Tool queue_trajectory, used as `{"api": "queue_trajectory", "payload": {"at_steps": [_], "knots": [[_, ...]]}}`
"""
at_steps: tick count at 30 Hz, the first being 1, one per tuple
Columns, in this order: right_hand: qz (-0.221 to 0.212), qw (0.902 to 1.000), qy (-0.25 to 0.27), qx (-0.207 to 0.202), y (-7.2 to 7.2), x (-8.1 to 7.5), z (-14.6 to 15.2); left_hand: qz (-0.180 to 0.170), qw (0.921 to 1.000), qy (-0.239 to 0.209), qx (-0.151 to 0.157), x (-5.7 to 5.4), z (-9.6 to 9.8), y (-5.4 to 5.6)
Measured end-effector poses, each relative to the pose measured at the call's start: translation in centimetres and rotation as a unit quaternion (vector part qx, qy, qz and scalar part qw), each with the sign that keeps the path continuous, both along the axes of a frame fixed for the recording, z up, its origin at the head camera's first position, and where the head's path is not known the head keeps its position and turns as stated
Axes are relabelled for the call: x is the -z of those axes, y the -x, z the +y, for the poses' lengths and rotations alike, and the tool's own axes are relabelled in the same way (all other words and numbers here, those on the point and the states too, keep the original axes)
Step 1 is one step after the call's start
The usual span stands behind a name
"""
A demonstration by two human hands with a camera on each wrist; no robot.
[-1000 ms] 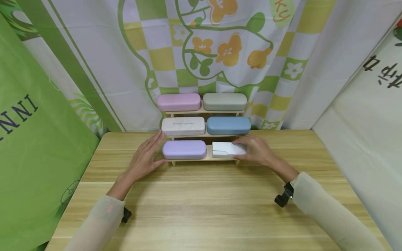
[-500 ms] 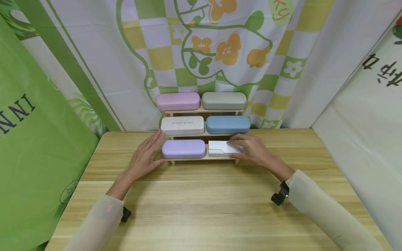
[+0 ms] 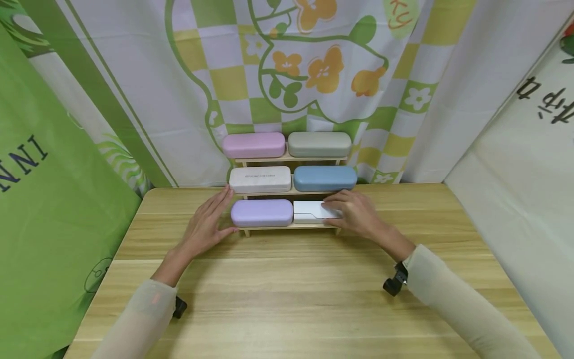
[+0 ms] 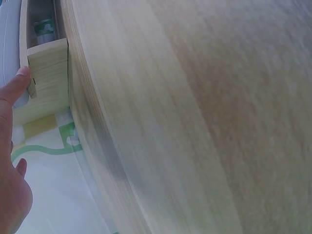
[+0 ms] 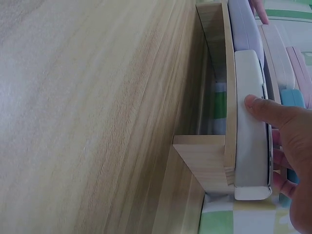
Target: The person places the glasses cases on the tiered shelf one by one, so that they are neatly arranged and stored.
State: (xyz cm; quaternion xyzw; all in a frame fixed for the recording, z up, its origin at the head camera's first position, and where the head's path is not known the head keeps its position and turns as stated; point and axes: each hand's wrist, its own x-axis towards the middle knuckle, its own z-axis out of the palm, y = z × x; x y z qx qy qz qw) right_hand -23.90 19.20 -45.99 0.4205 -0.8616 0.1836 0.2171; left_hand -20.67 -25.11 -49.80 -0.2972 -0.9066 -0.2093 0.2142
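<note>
A three-step wooden stand (image 3: 291, 227) holds several eyeglass cases in pairs. On its lowest step, my right hand (image 3: 356, 213) grips a white eyeglass case (image 3: 307, 209) with a flap lid by its right part. The thumb lies on the front face in the right wrist view, fingers behind. Left of it sits a lilac case (image 3: 262, 213), its end against or very close to the white one. My left hand (image 3: 207, 224) rests with fairly straight fingers at the stand's left side. In the left wrist view, its thumb (image 4: 18, 84) touches the bottom step's end.
On the middle step are an off-white case (image 3: 260, 179) with printed text and a blue case (image 3: 325, 178). The top step carries a pink case (image 3: 253, 145) and a grey-green case (image 3: 319, 144). A patterned curtain (image 3: 233, 80) hangs directly behind the wooden table (image 3: 287, 299).
My right hand has slid the white case leftward along the lowest step, narrowing the gap to the lilac case. My left hand has stayed in place.
</note>
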Motion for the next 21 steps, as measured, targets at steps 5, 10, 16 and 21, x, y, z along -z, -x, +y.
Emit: {"api": "queue_trajectory", "payload": {"at_steps": [5,10,16,21], "knots": [[0.008,0.9999,-0.004,0.007,-0.06,0.09,-0.37,-0.006,1.0000,-0.002,-0.002,-0.10,0.00,-0.19],[0.019,0.9998,0.006,0.003,-0.02,0.25,-0.49,-0.005,1.0000,-0.002,-0.002,-0.01,-0.14,-0.27],[0.044,0.9985,0.027,-0.019,-0.11,0.44,-0.32,0.015,0.9999,-0.005,0.004,0.03,-0.14,-0.28],[0.058,0.9978,0.027,-0.015,-0.91,0.19,0.19,0.026,0.9997,-0.001,-0.001,-0.50,0.37,-0.82]]}}
